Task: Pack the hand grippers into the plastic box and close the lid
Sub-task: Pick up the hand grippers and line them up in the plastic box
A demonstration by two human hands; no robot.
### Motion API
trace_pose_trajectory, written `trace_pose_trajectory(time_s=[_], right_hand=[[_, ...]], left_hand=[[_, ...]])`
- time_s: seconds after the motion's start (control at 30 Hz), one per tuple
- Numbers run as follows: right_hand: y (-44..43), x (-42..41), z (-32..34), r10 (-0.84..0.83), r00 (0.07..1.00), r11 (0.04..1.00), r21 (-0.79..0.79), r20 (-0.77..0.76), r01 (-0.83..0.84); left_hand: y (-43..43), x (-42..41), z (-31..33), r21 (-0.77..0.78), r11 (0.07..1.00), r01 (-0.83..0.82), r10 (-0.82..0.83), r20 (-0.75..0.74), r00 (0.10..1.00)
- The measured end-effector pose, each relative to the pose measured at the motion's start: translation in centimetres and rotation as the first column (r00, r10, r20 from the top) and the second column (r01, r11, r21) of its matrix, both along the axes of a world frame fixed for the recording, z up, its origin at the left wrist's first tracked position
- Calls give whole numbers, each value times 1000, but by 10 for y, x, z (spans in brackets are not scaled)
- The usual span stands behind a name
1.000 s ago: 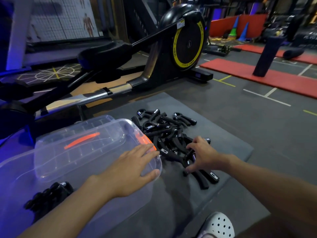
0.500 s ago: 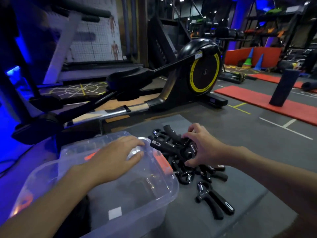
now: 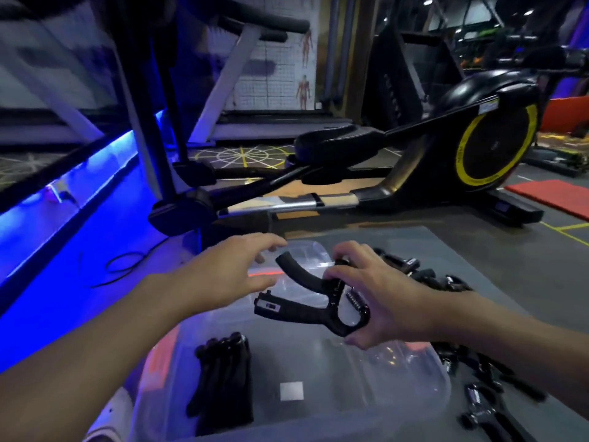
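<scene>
The box [image 3: 366, 378] is clear, glossy plastic. The gripper [image 3: 302, 309] has matt black, ribbed handles and a dark metal coil spring [image 3: 353, 299]. At two o'clock, the mat [image 3: 478, 260] looks grey, smooth, matt.

Dim room; a blue strip light [image 3: 105, 161] glows low on the left. Motion blur smears the upper left corner, and straight frames bow toward the edges.

Right hand [image 3: 379, 295] gripping a black gripper [image 3: 306, 301] above the clear box [image 3: 414, 393], left hand [image 3: 229, 275] open beside it, more grippers [image 3: 223, 374] inside.
</scene>
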State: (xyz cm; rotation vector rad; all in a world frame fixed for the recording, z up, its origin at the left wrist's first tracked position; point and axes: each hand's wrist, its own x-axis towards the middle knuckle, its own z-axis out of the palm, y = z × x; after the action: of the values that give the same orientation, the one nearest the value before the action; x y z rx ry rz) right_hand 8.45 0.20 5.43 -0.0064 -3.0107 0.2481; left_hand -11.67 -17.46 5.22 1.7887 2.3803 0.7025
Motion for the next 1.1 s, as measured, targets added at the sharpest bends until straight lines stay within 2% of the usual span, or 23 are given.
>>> trace_pose_trajectory(time_s=[0.3,0.6,0.77,0.87,0.9,0.93,1.0,1.03,1.1], right_hand=[[-20,-40,-6,115,993,992,51,8,-115],[-32,-44,-5,158,987,975,157,3,-157],[-23,-43,-9,174,983,971,181,-67,-159],[-17,-44,-9,182,972,953,269,-150,-137],[-15,-45,-9,174,967,962,243,-187,-126],[-15,-45,-9,134,965,983,150,-223,-102],[-19,-47,-9,-53,960,985,-171,-276,5],[-21,-49,-10,-171,947,945,-318,-271,80],[-24,-54,-12,-349,914,838,-506,-209,204]], left_hand=[[-34,-20,-5,7,997,-75,74,57,996],[-41,-25,-6,12,1000,-28,26,113,993],[-41,-18,2,95,995,-24,13,120,993],[-41,-12,8,146,989,-33,20,90,996],[-41,-11,10,158,987,-36,23,82,996],[-40,-9,11,166,985,-37,25,73,997],[-39,-6,12,164,986,-29,20,53,998],[-39,-4,12,153,988,-22,15,46,999],[-38,0,12,123,992,-6,3,31,1000]])
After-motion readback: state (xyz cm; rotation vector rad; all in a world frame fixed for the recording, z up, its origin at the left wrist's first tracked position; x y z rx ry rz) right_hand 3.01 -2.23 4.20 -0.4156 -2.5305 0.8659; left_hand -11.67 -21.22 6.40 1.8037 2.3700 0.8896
